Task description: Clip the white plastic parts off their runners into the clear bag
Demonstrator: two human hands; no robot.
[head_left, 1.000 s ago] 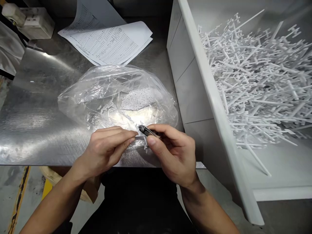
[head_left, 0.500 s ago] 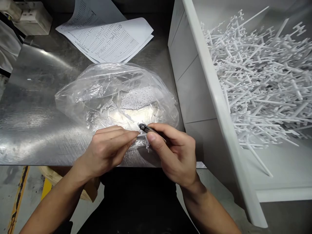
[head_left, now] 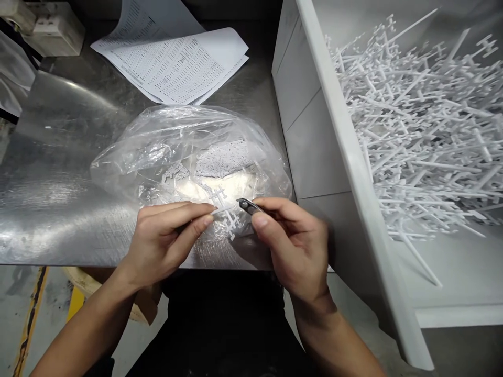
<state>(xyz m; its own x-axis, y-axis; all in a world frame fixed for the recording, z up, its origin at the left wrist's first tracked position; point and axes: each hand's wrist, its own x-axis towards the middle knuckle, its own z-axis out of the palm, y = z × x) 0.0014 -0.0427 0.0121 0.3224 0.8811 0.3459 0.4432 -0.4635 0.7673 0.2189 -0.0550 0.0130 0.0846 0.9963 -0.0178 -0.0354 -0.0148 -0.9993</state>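
Between thumb and fingers, my left hand (head_left: 168,235) pinches the end of a white plastic sprue (head_left: 231,222) with short side branches. My right hand (head_left: 293,241) is closed around a small metal nail clipper (head_left: 248,206), whose jaws point left, a short gap from the sprue. Both hands are over the near edge of a clear plastic bag (head_left: 188,125). Inside the bag lies a heap of small pale grey pieces (head_left: 222,158), too small to make out singly.
A large white bin (head_left: 322,131) on the right holds a tangled pile of white sprues (head_left: 424,136). Printed sheets (head_left: 176,63) lie behind the bag on the metal table (head_left: 58,183). At the back left is a pale box (head_left: 58,34), and a brown carton (head_left: 145,306) shows below the table edge.
My hands have drawn apart, the right one moving right with the clipper, away from the sprue. The sprue has turned, so more of its branches show.
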